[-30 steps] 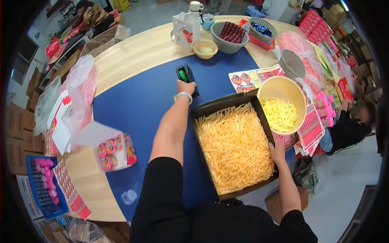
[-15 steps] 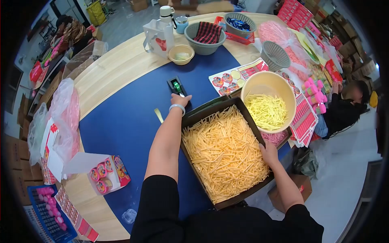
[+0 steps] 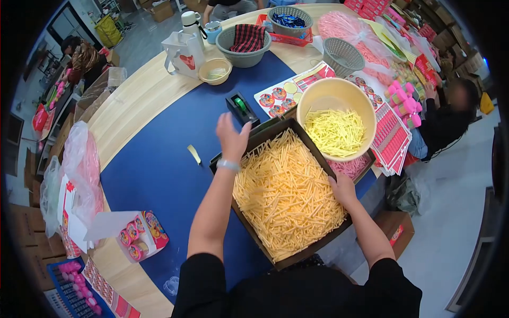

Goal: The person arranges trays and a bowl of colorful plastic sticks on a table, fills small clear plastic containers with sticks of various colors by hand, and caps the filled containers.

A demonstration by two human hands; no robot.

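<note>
A dark shallow tray [image 3: 253,239] full of short pale-orange sticks [image 3: 289,196] lies tilted across the table's near edge. My right hand [image 3: 343,191] grips its right rim, thumb inside over the sticks. At the tray's far-left corner, my left hand [image 3: 232,139] is raised with fingers and thumb apart, holding nothing. Just beyond it stands a black tape dispenser [image 3: 242,109] with a green roll. A cream bowl [image 3: 307,100] of yellow sticks [image 3: 335,133] sits past the tray's far-right side, over a box of pink sticks [image 3: 350,167].
At left on the table is an open white box [image 3: 151,241] of small round tubs. A yellowish strip [image 3: 194,154] lies on the blue mat [image 3: 159,153]. Baskets, a bag [image 3: 183,55] and a flask [image 3: 192,22] line the far edge. Another person [image 3: 450,122] sits at right.
My left hand has lifted from beside the tape dispenser, its fingers now spread upward. My right hand keeps its grip on the tray. The whole view has shifted slightly.
</note>
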